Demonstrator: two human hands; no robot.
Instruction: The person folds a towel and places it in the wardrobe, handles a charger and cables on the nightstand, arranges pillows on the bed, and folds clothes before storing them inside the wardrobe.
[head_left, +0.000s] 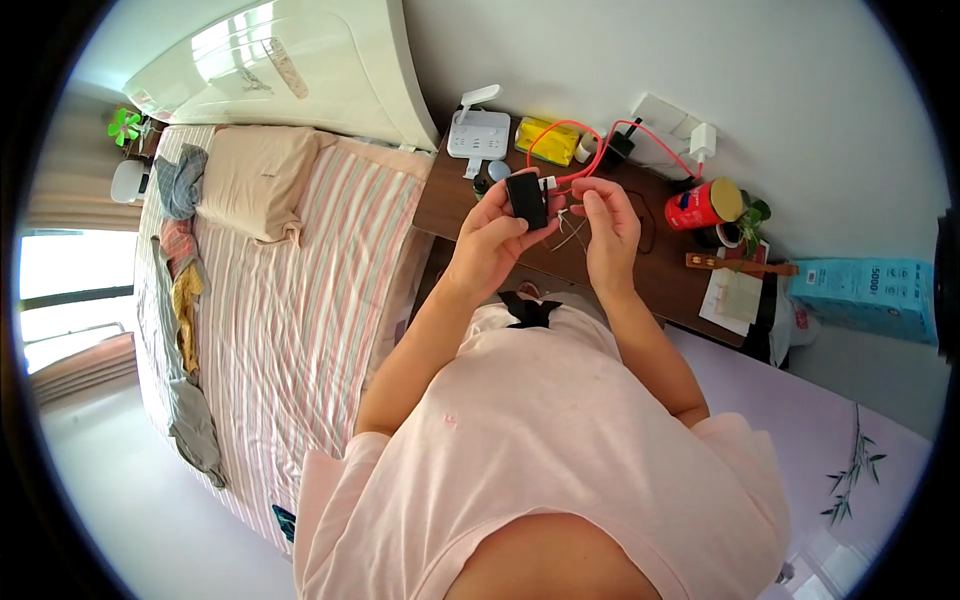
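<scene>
A small black rectangular device (pixel 527 201) lies in my left hand (pixel 489 240), with the thumb pressed on its near face and the fingers behind it. A white plug (pixel 548 183) on a red cable (pixel 572 177) meets the device's right edge. A thin pale cord (pixel 563 222) dangles beside the device, between the two hands. My right hand (pixel 610 228) is just right of the device, its fingers loosely bent and apart, with nothing visible in them. Both hands are raised over the brown desk (pixel 545 258).
Behind the hands stand a white power strip (pixel 479 134), a yellow packet (pixel 546 142) and a black charger (pixel 621 146). A white adapter (pixel 703 141) sits in the wall socket. A red can (pixel 704 204), brown strap (pixel 741 264) and blue box (pixel 862 297) are rightward; a bed (pixel 300 290) is left.
</scene>
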